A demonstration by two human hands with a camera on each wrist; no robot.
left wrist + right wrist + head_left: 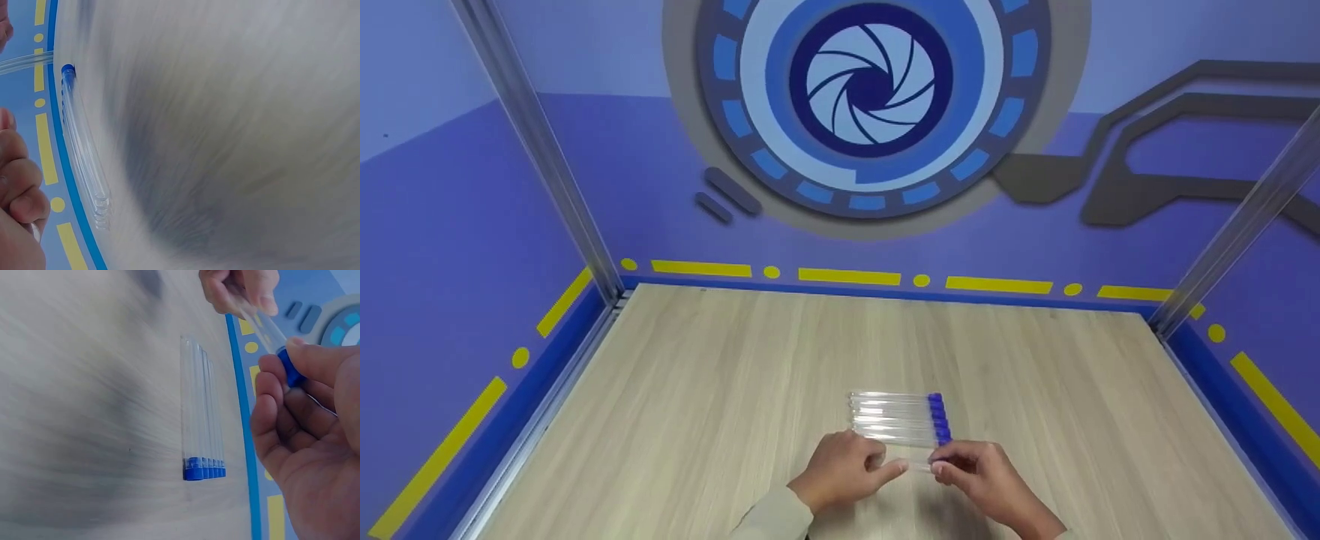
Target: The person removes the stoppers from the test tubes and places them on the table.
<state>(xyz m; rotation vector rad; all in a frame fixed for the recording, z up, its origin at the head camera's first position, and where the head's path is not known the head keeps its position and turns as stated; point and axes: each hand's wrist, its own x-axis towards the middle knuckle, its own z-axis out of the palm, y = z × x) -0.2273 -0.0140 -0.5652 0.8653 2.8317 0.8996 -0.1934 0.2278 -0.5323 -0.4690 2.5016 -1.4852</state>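
Between my hands is a clear test tube (265, 329) with a blue cap (291, 370), held above the table. My right hand (986, 476) pinches the cap end between thumb and fingers. At the tube's other end, my left hand (844, 466) grips the clear body, as the right wrist view shows. Just beyond the hands, several more capped test tubes (892, 416) lie side by side on the table, blue caps (937, 416) all toward the right. The left wrist view catches this row (84, 146) edge-on, beside the curled fingers of the left hand (19, 185).
The wood-grain table (720, 375) reaches back to a blue printed wall (645, 187) with yellow dashes along its base. Metal posts (544, 142) stand at the back corners, and a blue side panel (427, 300) borders the left.
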